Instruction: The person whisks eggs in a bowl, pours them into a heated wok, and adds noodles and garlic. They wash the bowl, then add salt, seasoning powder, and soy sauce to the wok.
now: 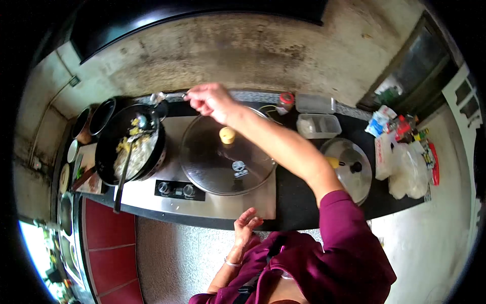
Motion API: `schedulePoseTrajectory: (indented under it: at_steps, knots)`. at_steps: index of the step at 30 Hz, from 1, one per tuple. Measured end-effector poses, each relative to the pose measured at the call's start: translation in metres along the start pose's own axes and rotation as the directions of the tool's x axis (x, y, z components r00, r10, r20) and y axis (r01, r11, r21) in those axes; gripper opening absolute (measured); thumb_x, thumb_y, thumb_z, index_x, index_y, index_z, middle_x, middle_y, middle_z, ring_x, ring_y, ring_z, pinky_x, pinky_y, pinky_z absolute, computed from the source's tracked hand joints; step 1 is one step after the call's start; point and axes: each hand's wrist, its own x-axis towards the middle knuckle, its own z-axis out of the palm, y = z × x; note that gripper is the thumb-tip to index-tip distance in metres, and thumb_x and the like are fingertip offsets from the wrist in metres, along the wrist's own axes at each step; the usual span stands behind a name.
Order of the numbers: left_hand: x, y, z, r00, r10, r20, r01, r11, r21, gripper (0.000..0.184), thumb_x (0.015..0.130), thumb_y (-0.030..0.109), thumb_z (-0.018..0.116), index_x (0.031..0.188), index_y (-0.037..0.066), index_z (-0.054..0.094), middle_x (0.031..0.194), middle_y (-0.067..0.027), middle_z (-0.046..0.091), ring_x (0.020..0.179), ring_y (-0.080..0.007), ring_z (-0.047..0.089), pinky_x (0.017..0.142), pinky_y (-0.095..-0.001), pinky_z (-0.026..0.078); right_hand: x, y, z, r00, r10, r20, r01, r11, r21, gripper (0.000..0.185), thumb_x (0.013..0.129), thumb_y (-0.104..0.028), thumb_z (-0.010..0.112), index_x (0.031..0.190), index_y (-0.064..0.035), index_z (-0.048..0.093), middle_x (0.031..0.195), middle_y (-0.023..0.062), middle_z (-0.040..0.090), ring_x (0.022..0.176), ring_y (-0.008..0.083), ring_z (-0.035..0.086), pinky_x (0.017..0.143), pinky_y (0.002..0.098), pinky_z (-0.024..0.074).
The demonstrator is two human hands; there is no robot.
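Note:
My right hand [210, 100] reaches left above the far edge of a large glass lid [212, 164]. Its fingers are closed on a thin, blurred thing that looks like a small spoon [159, 97], pointing left toward the far rim of a black wok [158, 152]. White and yellow food [132, 157] lies in the wok. A long-handled spatula [123, 175] rests in it, the handle hanging over the near rim. At the stove's front edge, my left hand [246, 223] is empty with its fingers apart.
The steel stove [253, 206] has two knobs. Dark pots [103, 115] and a cutting board [91, 152] stand left. On the right are a red-lidded jar [285, 103], a plastic container [319, 126], a second lid [354, 177] and plastic bags [407, 169].

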Motion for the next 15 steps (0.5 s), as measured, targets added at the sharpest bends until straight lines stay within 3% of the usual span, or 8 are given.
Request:
schedulePoseTrajectory:
  at_steps: [2,4,7,9,12,15]
  knots:
    - [0.005,-0.006,0.012,0.999,-0.021,0.030,0.020,0.999,0.027,0.038,0.084,-0.002,0.055,0.121,-0.004,0.047,0.110,-0.0139,0.057,0.088,-0.0226,0.062,0.079,-0.0333,0.051,-0.029,-0.041,-0.039,0.996,-0.084,-0.028,0.082,0.995,-0.051,0.010,0.080,-0.007,0.057,0.080,0.0025,0.059,0.058,0.0051,0.053,0.042,0.0074,0.040,0.035,0.0193,0.0249]
    - [0.012,-0.010,0.030,0.990,-0.063,0.128,0.053,0.995,0.084,0.038,0.084,-0.001,0.054,0.122,-0.003,0.046,0.114,-0.0128,0.054,0.090,-0.0233,0.061,0.080,-0.0343,0.051,-0.071,-0.077,-0.084,0.988,-0.142,-0.067,0.120,0.960,-0.254,0.010,0.083,-0.009,0.057,0.083,0.0011,0.058,0.057,-0.0015,0.045,0.045,0.0047,0.035,0.039,0.0176,0.0247]
    - [0.026,-0.020,0.063,0.973,-0.088,0.211,0.071,0.993,0.090,0.038,0.085,0.000,0.054,0.123,-0.002,0.046,0.118,-0.0119,0.051,0.092,-0.0234,0.061,0.082,-0.0355,0.051,-0.135,-0.101,-0.169,0.960,-0.135,-0.247,0.077,0.970,-0.232,0.014,0.087,-0.015,0.056,0.085,-0.0007,0.057,0.058,-0.0035,0.043,0.048,0.0031,0.033,0.040,0.0171,0.0230]
    - [0.035,-0.032,0.081,0.963,-0.098,0.252,0.070,0.991,0.114,0.038,0.086,0.000,0.054,0.123,-0.002,0.046,0.119,-0.0119,0.050,0.092,-0.0232,0.061,0.082,-0.0357,0.051,-0.176,-0.097,-0.237,0.935,-0.105,-0.338,-0.009,0.948,-0.318,0.015,0.087,-0.017,0.056,0.086,-0.0016,0.058,0.059,-0.0044,0.044,0.048,0.0028,0.035,0.041,0.0175,0.0230]
    - [0.053,-0.043,0.117,0.950,-0.135,0.280,0.085,0.979,0.184,0.038,0.086,0.001,0.054,0.123,-0.001,0.046,0.119,-0.0117,0.050,0.092,-0.0226,0.060,0.081,-0.0354,0.052,-0.226,-0.075,-0.306,0.793,-0.049,-0.607,-0.169,0.940,-0.296,0.009,0.082,-0.012,0.060,0.080,-0.0030,0.062,0.060,0.0001,0.053,0.048,0.0042,0.042,0.039,0.0185,0.0277]
    - [0.074,-0.054,0.152,0.953,-0.128,0.273,0.077,0.979,0.189,0.036,0.086,0.000,0.054,0.121,-0.001,0.048,0.118,-0.0114,0.051,0.091,-0.0223,0.061,0.079,-0.0350,0.052,-0.247,-0.049,-0.356,0.758,-0.016,-0.652,-0.296,0.882,-0.365,0.008,0.079,-0.011,0.061,0.077,-0.0032,0.062,0.058,0.0017,0.055,0.046,0.0051,0.045,0.038,0.0191,0.0300]
